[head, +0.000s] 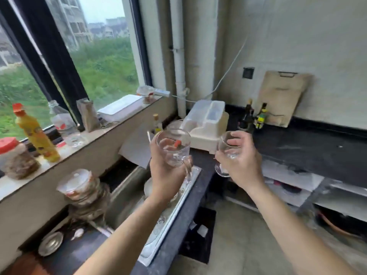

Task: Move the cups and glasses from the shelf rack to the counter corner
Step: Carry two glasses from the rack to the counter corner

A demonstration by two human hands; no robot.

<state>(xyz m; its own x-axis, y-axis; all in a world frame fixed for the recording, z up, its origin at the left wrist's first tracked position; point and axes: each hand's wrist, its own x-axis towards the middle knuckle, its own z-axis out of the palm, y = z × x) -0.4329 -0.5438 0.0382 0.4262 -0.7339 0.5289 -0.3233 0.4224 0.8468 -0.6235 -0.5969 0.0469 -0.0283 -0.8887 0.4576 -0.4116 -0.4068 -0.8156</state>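
The left hand [164,175] curls its fingers round a clear mug [173,147], whose handle is left free. The right hand [242,161] clasps the bowl of a small, seemingly stemmed glass [228,149]. Both are held in the air near the dark counter [307,147].

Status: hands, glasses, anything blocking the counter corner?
Left hand grips glass mug. Right hand grips stemmed glass. Both aloft, unplaced. White container occupies corner.

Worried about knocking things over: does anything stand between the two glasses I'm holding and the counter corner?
Yes. A white plastic container sits on the counter right behind the mug and the stemmed glass, in the corner; dark bottles stand to its right. Bare counter lies further right.
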